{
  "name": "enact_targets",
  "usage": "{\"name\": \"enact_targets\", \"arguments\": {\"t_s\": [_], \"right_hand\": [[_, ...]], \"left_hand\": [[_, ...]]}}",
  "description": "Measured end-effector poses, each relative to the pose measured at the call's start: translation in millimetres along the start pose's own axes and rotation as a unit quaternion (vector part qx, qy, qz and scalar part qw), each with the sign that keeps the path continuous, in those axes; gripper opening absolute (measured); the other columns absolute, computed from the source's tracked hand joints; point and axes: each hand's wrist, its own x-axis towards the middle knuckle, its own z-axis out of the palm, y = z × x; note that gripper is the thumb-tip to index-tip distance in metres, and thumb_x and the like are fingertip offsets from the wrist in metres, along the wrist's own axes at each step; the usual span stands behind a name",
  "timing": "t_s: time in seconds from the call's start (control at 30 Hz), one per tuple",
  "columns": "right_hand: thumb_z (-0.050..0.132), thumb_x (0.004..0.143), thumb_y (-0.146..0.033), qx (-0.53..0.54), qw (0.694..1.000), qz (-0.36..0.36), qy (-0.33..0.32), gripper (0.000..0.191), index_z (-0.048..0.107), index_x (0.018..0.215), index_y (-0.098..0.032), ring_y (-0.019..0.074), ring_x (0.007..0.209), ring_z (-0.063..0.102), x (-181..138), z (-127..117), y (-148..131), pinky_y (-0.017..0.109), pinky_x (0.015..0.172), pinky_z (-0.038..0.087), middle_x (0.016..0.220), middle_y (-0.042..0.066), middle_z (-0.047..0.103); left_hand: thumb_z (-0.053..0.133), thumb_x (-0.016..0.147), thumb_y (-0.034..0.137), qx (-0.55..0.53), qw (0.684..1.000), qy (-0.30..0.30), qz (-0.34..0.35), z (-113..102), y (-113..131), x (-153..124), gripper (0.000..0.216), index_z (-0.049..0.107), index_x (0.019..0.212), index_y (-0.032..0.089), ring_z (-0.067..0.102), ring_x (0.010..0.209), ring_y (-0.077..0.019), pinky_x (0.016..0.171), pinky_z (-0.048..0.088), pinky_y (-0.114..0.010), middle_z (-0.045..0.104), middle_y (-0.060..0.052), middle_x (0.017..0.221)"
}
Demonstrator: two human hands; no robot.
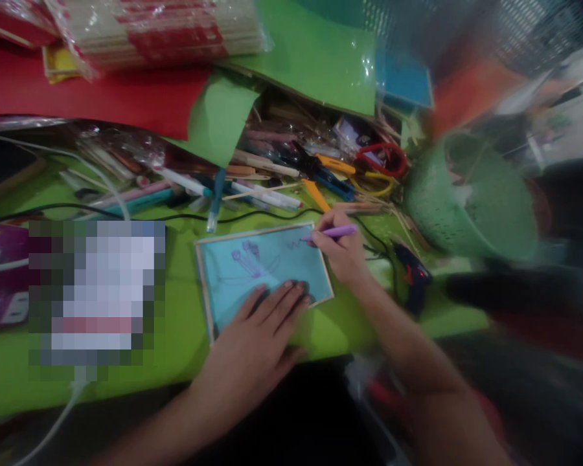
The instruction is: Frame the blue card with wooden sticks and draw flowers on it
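A light-blue card (267, 259) with a wooden stick border lies on the green table cover (184, 343); purple drawings show on it. My left hand (262, 330) rests flat on the card's near right corner, fingers stretched out. My right hand (344, 255) grips a purple marker (333, 233) whose tip touches the card's upper right part.
A heap of pens, sticks and scissors (379, 162) lies behind the card. A green perforated basket (471, 200) stands at the right, a blue glue gun (415, 278) beside it. Red and green sheets (126, 97) lie at the back. A black cable (102, 210) crosses the table.
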Motion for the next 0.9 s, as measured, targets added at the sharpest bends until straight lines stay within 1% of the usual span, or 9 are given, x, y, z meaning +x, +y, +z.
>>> {"name": "enact_targets", "arguments": {"t_s": [0.1, 0.2, 0.3, 0.4, 0.53, 0.7, 0.9], "right_hand": [[0.069, 0.087, -0.032, 0.071, 0.997, 0.012, 0.020, 0.014, 0.057, 0.085, -0.025, 0.0135, 0.068, 0.058, -0.6, -0.4, 2.8, 0.032, 0.069, 0.055, 0.076, -0.005, 0.056], [0.070, 0.088, -0.037, 0.096, 0.995, 0.006, 0.014, 0.017, 0.059, 0.088, -0.025, 0.0127, 0.064, 0.056, -2.7, -2.3, 3.6, 0.031, 0.067, 0.054, 0.076, -0.004, 0.058], [0.073, 0.085, -0.035, 0.066, 0.998, -0.013, -0.004, 0.016, 0.062, 0.086, -0.024, 0.0120, 0.063, 0.054, -5.2, -3.0, 0.1, 0.029, 0.062, 0.048, 0.075, -0.003, 0.060], [0.072, 0.083, -0.032, 0.029, 0.999, -0.010, -0.013, 0.015, 0.061, 0.082, -0.023, 0.0119, 0.062, 0.053, -6.6, -1.1, -4.9, 0.028, 0.060, 0.046, 0.072, -0.003, 0.061], [0.071, 0.082, -0.030, 0.006, 1.000, 0.007, -0.011, 0.014, 0.059, 0.080, -0.023, 0.0127, 0.064, 0.056, -6.6, 2.1, -8.5, 0.028, 0.060, 0.046, 0.072, -0.003, 0.061], [0.069, 0.080, -0.025, -0.026, 1.000, 0.006, -0.014, 0.011, 0.059, 0.079, -0.023, 0.0134, 0.065, 0.057, -6.6, 3.7, -10.4, 0.028, 0.060, 0.046, 0.072, -0.003, 0.061], [0.068, 0.082, -0.024, -0.039, 0.999, 0.008, -0.020, 0.010, 0.058, 0.080, -0.023, 0.0131, 0.064, 0.056, -7.4, 4.3, -11.9, 0.029, 0.061, 0.046, 0.071, -0.004, 0.061]], "left_hand": [[0.048, 0.107, 0.037, 0.006, 1.000, 0.005, 0.005, -0.6, -0.2, 0.1, 0.051, 0.050, 0.153, 0.016, 0.051, 0.148, -0.0261, 0.121, 0.037, -0.050, 0.048, -0.006, 0.165], [0.046, 0.108, 0.037, 0.011, 1.000, 0.007, 0.005, -1.3, 0.0, 1.0, 0.049, 0.051, 0.152, 0.015, 0.052, 0.147, -0.0260, 0.120, 0.037, -0.050, 0.049, -0.006, 0.164], [0.043, 0.109, 0.038, 0.015, 1.000, 0.012, 0.007, -1.4, 0.5, 2.1, 0.049, 0.052, 0.151, 0.015, 0.052, 0.146, -0.0257, 0.120, 0.037, -0.049, 0.051, -0.006, 0.163], [0.041, 0.110, 0.039, 0.020, 1.000, 0.010, 0.006, -1.0, 0.6, 2.4, 0.049, 0.051, 0.151, 0.015, 0.052, 0.146, -0.0256, 0.119, 0.036, -0.050, 0.052, -0.006, 0.162], [0.041, 0.110, 0.040, 0.026, 1.000, -0.001, 0.010, -0.6, 0.4, 1.3, 0.050, 0.051, 0.152, 0.014, 0.050, 0.148, -0.0250, 0.120, 0.035, -0.050, 0.052, -0.007, 0.162], [0.040, 0.110, 0.041, 0.025, 1.000, -0.001, 0.007, -0.3, 0.2, 0.0, 0.051, 0.050, 0.153, 0.014, 0.048, 0.149, -0.0244, 0.121, 0.034, -0.050, 0.051, -0.006, 0.162], [0.047, 0.108, 0.044, 0.009, 1.000, 0.002, 0.004, 1.0, 0.5, 0.0, 0.053, 0.051, 0.152, 0.015, 0.048, 0.149, -0.0250, 0.122, 0.035, -0.050, 0.052, -0.007, 0.162]]}}
